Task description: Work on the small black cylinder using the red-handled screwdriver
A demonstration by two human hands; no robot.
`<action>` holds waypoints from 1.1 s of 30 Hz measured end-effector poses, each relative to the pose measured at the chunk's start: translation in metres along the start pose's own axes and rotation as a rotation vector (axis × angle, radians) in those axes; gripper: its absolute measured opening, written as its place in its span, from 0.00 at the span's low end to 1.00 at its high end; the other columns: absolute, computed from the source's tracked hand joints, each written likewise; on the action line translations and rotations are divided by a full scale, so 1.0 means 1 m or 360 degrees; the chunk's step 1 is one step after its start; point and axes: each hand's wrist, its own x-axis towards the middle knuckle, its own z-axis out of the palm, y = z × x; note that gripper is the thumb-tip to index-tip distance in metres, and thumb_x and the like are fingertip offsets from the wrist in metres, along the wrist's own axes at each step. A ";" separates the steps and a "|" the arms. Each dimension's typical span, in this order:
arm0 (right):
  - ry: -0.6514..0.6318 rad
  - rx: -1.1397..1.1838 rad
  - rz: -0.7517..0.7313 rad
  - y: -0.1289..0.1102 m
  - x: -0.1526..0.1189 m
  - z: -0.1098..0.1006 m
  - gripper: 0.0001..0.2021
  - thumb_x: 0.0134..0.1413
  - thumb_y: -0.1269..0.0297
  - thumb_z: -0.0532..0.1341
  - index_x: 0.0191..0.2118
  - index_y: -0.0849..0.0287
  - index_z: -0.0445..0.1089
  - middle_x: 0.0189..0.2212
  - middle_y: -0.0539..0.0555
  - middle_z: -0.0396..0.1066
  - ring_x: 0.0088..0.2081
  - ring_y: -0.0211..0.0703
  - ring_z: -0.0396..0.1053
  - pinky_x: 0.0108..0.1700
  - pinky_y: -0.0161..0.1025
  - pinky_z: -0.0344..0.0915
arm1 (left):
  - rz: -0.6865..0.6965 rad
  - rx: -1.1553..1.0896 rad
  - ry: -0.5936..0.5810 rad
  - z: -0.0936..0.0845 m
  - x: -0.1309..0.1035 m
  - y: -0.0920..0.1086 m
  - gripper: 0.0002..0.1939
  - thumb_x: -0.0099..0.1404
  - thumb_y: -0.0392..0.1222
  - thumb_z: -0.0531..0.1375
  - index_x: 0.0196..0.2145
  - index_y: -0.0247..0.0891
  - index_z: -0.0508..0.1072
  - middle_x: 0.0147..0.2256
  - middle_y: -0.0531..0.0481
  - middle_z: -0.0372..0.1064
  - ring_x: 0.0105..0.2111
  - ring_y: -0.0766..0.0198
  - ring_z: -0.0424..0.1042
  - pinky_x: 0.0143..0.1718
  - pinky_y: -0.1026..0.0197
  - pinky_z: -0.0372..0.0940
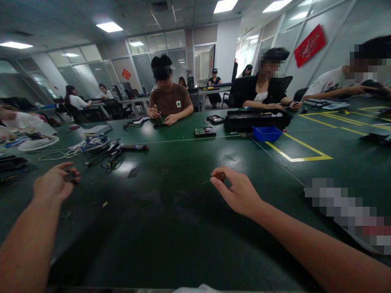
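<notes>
My right hand [236, 189] is closed around a screwdriver [220, 176] with a brownish handle, its thin shaft pointing left over the green table [171, 244]. On the left, my left hand [55, 183] is raised above the table with its fingers curled round a small dark object [71, 176], too blurred to name. Just beyond that hand lies a tangle of black and pale cables [106, 152]. A tiny pale scrap [105, 204] rests on the tabletop between my forearms.
Across the table a person [172, 99] in brown works with a screwdriver. A circuit-board device [205, 131], a black case [258, 120] and a blue tray [267, 133] stand toward the far side. Yellow tape marks the right. A fan-like white grille [38, 143] lies far left.
</notes>
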 end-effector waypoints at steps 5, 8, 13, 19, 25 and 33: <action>0.0010 0.0020 0.0030 0.001 -0.001 0.000 0.09 0.66 0.58 0.55 0.44 0.55 0.69 0.35 0.53 0.77 0.37 0.45 0.76 0.37 0.41 0.70 | -0.0128 -0.0349 -0.0706 0.078 -0.032 -0.018 0.09 0.57 0.27 0.51 0.35 0.32 0.67 0.23 0.51 0.61 0.27 0.66 0.61 0.32 0.64 0.58; 0.0035 0.0023 0.0022 0.000 -0.001 0.000 0.09 0.67 0.59 0.55 0.44 0.54 0.69 0.36 0.53 0.78 0.37 0.45 0.76 0.37 0.41 0.70 | -0.0205 -0.0436 -0.1125 0.116 -0.076 -0.021 0.11 0.56 0.33 0.53 0.38 0.32 0.68 0.27 0.49 0.63 0.28 0.63 0.64 0.34 0.61 0.62; 0.0142 -0.0018 0.0083 -0.001 0.002 -0.003 0.10 0.65 0.56 0.57 0.41 0.55 0.71 0.32 0.51 0.77 0.32 0.43 0.75 0.33 0.39 0.67 | 0.0074 -0.0012 -0.1654 0.154 -0.143 -0.036 0.27 0.52 0.28 0.61 0.50 0.39 0.62 0.40 0.50 0.66 0.43 0.60 0.71 0.44 0.59 0.63; 0.0293 -0.0052 0.0086 -0.003 0.000 -0.008 0.12 0.65 0.54 0.57 0.37 0.55 0.71 0.26 0.50 0.74 0.27 0.41 0.72 0.29 0.37 0.64 | 0.0706 0.0590 -0.1723 0.173 -0.170 -0.073 0.22 0.60 0.29 0.60 0.52 0.40 0.65 0.46 0.47 0.70 0.48 0.57 0.70 0.53 0.52 0.61; 0.0374 0.0095 -0.0098 -0.006 -0.007 -0.009 0.08 0.66 0.61 0.56 0.44 0.56 0.69 0.32 0.52 0.76 0.32 0.42 0.75 0.33 0.37 0.67 | 0.0963 0.0602 -0.1843 0.167 -0.163 -0.094 0.18 0.62 0.32 0.64 0.49 0.44 0.74 0.51 0.50 0.71 0.53 0.57 0.68 0.59 0.53 0.60; 0.0248 0.0089 -0.0224 -0.003 -0.006 -0.004 0.06 0.65 0.64 0.57 0.44 0.57 0.69 0.34 0.52 0.77 0.35 0.41 0.76 0.37 0.37 0.69 | 0.0915 0.0553 -0.1755 0.168 -0.164 -0.098 0.22 0.63 0.35 0.64 0.55 0.44 0.72 0.53 0.49 0.72 0.54 0.56 0.69 0.60 0.52 0.61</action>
